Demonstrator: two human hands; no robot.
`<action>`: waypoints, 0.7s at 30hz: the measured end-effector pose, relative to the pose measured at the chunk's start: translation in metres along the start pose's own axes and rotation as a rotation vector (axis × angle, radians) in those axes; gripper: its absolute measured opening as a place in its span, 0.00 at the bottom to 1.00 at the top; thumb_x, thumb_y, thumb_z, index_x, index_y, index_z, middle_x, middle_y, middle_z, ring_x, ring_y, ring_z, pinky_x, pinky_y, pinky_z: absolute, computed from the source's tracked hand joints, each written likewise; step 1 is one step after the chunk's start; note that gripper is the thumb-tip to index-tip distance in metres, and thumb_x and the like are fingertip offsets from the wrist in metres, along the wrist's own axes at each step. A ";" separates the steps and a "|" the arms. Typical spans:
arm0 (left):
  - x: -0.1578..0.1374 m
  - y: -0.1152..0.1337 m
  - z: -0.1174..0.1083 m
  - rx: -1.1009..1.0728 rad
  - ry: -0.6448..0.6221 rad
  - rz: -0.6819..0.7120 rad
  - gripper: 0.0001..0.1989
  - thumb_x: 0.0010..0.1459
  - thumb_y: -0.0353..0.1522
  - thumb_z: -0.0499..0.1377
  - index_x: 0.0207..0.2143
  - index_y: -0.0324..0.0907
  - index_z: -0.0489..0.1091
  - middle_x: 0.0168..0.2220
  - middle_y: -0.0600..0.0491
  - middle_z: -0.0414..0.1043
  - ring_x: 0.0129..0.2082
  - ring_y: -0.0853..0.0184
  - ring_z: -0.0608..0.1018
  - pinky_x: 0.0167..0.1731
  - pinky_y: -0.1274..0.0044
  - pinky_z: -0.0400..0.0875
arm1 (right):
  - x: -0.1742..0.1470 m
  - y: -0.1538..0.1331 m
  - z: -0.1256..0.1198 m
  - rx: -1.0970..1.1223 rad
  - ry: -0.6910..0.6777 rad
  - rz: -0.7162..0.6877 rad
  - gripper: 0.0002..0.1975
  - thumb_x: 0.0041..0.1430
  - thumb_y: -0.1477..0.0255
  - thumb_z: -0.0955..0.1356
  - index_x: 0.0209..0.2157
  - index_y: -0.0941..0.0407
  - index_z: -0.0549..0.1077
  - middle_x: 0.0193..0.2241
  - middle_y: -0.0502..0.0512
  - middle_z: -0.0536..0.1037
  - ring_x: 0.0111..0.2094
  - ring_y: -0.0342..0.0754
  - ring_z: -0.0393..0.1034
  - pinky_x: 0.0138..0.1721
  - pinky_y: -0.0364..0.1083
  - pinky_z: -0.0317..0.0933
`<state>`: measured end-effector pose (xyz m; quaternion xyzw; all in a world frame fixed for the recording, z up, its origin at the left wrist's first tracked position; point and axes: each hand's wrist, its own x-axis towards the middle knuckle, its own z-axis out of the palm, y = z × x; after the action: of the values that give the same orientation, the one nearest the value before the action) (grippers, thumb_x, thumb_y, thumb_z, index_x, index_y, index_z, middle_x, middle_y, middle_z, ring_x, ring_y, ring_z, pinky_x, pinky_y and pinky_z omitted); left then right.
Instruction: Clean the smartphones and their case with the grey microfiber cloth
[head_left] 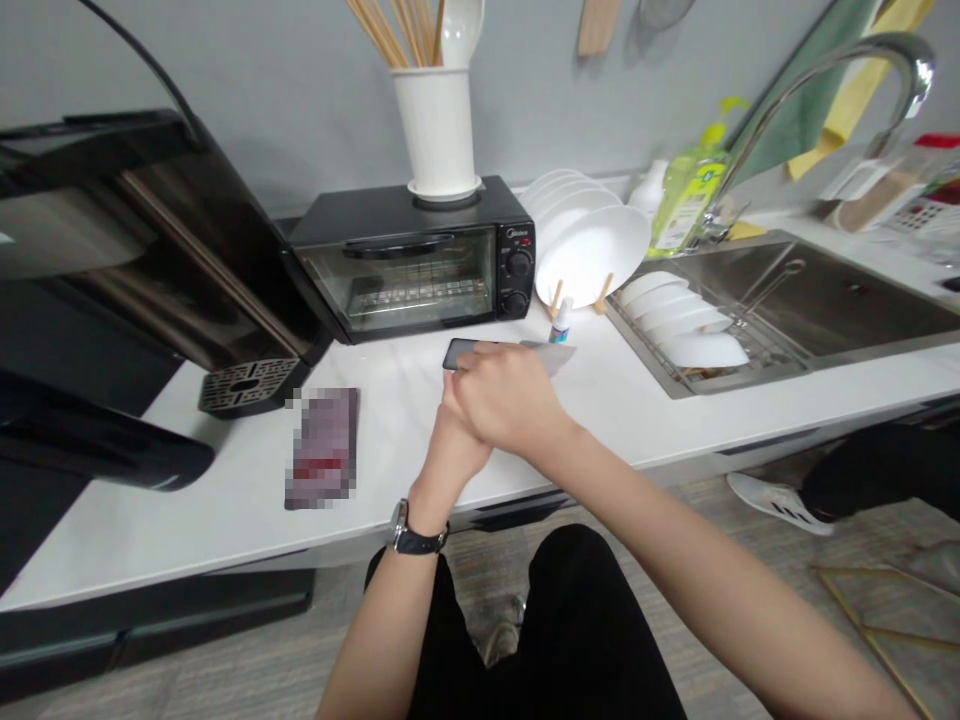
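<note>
My left hand (455,432), with a dark-strapped watch at the wrist, is closed under a dark, flat phone (463,353) held above the counter. Its rounded left end sticks out past the fingers; the rest is hidden. Laid across the phone and over the left fingers is my right hand (514,395), closed. From its far side juts a thin, light grey piece of cloth (553,356), slightly blurred. Just behind the cloth stands a small white spray bottle (560,322) with a blue label.
A black toaster oven (420,270) stands at the back, with a white utensil holder (435,130) on top. Left are a coffee machine (225,250) and a pixelated flat item (324,448). Right are racked plates (592,255), bowls (701,350) and a sink (847,290). Another person's shoe (780,503) shows at right.
</note>
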<state>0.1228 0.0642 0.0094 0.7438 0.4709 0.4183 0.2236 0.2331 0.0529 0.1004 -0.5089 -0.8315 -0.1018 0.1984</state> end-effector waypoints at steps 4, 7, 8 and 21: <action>-0.002 0.007 -0.002 -0.030 -0.089 0.000 0.12 0.64 0.34 0.59 0.27 0.42 0.73 0.20 0.55 0.72 0.21 0.68 0.71 0.26 0.77 0.61 | 0.001 0.024 -0.011 -0.089 -0.078 0.374 0.24 0.73 0.67 0.59 0.35 0.61 0.84 0.31 0.67 0.84 0.31 0.56 0.77 0.31 0.49 0.55; -0.002 0.009 -0.004 -0.042 -0.085 -0.001 0.11 0.65 0.33 0.59 0.28 0.41 0.74 0.21 0.56 0.73 0.21 0.69 0.70 0.26 0.78 0.60 | -0.001 0.029 -0.015 -0.109 -0.060 0.442 0.25 0.73 0.67 0.58 0.34 0.62 0.84 0.30 0.68 0.84 0.30 0.56 0.77 0.31 0.49 0.56; -0.002 0.008 -0.004 -0.014 -0.086 0.008 0.12 0.63 0.30 0.59 0.25 0.41 0.72 0.20 0.55 0.72 0.20 0.69 0.70 0.25 0.77 0.60 | -0.002 0.026 -0.014 -0.099 -0.044 0.368 0.25 0.73 0.67 0.59 0.33 0.61 0.84 0.29 0.67 0.83 0.30 0.55 0.77 0.31 0.49 0.56; 0.001 0.011 -0.007 0.091 -0.134 -0.049 0.12 0.57 0.24 0.58 0.21 0.40 0.68 0.19 0.54 0.70 0.21 0.69 0.67 0.26 0.77 0.57 | -0.001 0.017 -0.009 -0.090 -0.006 0.221 0.25 0.73 0.68 0.58 0.33 0.61 0.82 0.30 0.63 0.83 0.31 0.53 0.76 0.30 0.48 0.50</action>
<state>0.1226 0.0594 0.0214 0.7679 0.4914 0.3401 0.2306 0.2512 0.0565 0.1073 -0.6060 -0.7656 -0.1149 0.1827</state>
